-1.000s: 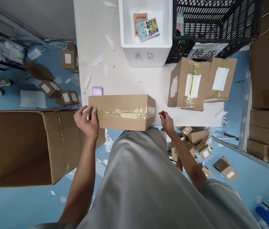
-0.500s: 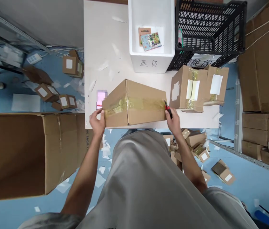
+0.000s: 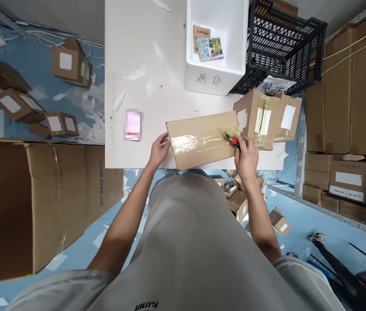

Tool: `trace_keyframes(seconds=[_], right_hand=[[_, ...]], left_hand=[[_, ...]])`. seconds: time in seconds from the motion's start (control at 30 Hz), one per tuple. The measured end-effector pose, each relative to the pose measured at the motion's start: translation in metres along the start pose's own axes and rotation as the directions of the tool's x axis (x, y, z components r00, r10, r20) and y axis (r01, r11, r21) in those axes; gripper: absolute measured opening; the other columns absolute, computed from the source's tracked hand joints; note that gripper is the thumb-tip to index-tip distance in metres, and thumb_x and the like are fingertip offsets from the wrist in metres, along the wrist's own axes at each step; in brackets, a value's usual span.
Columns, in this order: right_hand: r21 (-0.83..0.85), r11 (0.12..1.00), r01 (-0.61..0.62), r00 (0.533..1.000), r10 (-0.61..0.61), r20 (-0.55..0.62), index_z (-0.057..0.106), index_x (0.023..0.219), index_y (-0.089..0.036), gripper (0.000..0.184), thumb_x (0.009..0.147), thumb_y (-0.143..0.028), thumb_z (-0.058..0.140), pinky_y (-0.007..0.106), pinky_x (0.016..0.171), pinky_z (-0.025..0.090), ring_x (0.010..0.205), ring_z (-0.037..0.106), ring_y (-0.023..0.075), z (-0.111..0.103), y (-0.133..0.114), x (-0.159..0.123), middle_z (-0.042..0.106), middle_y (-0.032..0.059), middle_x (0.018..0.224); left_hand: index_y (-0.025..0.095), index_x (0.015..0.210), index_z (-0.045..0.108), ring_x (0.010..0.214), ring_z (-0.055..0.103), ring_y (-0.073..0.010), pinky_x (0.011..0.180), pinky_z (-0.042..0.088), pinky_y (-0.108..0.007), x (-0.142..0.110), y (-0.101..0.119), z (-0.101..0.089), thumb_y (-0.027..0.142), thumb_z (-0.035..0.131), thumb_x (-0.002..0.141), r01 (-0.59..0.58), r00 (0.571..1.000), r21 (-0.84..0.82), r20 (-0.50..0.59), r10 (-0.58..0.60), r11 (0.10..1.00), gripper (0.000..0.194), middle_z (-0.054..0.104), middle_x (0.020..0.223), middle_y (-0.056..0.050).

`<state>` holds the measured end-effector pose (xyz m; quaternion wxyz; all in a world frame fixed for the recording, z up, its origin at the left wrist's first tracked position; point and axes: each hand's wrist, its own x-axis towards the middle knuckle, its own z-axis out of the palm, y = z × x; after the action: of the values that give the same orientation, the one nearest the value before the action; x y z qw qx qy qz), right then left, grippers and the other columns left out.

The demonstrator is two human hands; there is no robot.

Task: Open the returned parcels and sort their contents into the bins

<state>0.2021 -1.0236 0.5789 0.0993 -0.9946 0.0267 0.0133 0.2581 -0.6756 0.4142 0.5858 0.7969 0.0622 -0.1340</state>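
Observation:
A long cardboard box (image 3: 202, 138) sealed with clear tape lies flat at the near edge of the white table (image 3: 131, 52). My left hand (image 3: 159, 150) presses against the box's left end, fingers curled on its edge. My right hand (image 3: 246, 156) is closed on a small red and black cutter (image 3: 233, 140), whose tip rests on the taped seam at the box's right end.
Two taped boxes with white labels (image 3: 267, 119) stand right of the long box. Behind are a white foam bin (image 3: 215, 82) holding small booklets and a black plastic crate (image 3: 286, 47). A big open carton (image 3: 33, 203) stands at left. Small boxes and paper scraps litter the blue floor.
The long box has been turned flat with its taped face up and shifted right. My right hand brought the cutter onto the seam at the box's right end; my left hand followed the left end.

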Motion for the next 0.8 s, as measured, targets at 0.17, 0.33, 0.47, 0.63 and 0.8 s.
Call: trace_keyframes(seconds=[0.17,0.33,0.47,0.63,0.8], right_hand=[[-0.031,0.997,-0.068,0.998,0.068,-0.011,0.066,0.162,-0.022,0.058,0.111,-0.025,0.039,0.054,0.110,0.059,0.131,0.070,0.0368,-0.013,-0.016,-0.004,0.064,0.0244,0.154],[-0.042,0.990,-0.134,0.991,0.134,-0.006,0.055,0.174,-0.019,0.064,0.118,-0.035,0.027,0.054,0.109,0.061,0.132,0.074,0.0392,-0.037,-0.063,-0.021,0.075,0.0246,0.144],[0.191,0.969,-0.155,0.967,0.109,0.232,0.045,0.182,-0.025,0.065,0.121,-0.047,0.037,0.043,0.094,0.067,0.111,0.085,0.0351,-0.041,-0.127,-0.040,0.086,0.0153,0.132],[0.390,0.901,-0.191,0.926,0.033,0.376,0.048,0.181,-0.030,0.063,0.120,-0.045,0.050,0.040,0.097,0.068,0.102,0.089,0.0310,-0.031,-0.184,-0.040,0.090,0.0073,0.124],[0.304,0.932,-0.196,0.920,0.067,0.386,0.050,0.180,-0.028,0.060,0.121,-0.040,0.048,0.044,0.103,0.066,0.114,0.087,0.0354,-0.028,-0.202,-0.027,0.089,0.0092,0.129]], left_hand=[[0.024,0.136,0.078,0.139,0.073,-0.0282,0.123,0.060,-0.049,0.011,0.075,-0.040,0.059,0.063,0.111,-0.209,0.978,-0.085,-0.028,0.207,0.974,0.045,0.078,0.146,-0.011],[0.021,0.128,0.080,0.123,0.076,-0.0275,0.118,0.064,-0.052,0.015,0.110,-0.053,0.038,0.084,0.097,-0.232,0.964,-0.062,0.120,0.238,0.971,0.036,0.080,0.134,-0.007],[0.021,0.125,0.080,0.118,0.078,-0.0266,0.114,0.066,-0.051,0.016,0.113,-0.055,0.030,0.085,0.093,-0.207,0.966,-0.081,0.141,0.217,0.975,0.034,0.080,0.131,-0.007],[0.020,0.121,0.081,0.116,0.078,-0.0252,0.111,0.068,-0.047,0.018,0.116,-0.056,0.026,0.085,0.092,-0.214,0.961,-0.123,0.150,0.231,0.969,0.030,0.082,0.129,-0.009],[0.021,0.120,0.081,0.114,0.079,-0.0246,0.109,0.069,-0.046,0.019,0.113,-0.054,0.025,0.084,0.092,-0.235,0.955,-0.137,0.151,0.254,0.962,0.029,0.082,0.130,-0.009]])
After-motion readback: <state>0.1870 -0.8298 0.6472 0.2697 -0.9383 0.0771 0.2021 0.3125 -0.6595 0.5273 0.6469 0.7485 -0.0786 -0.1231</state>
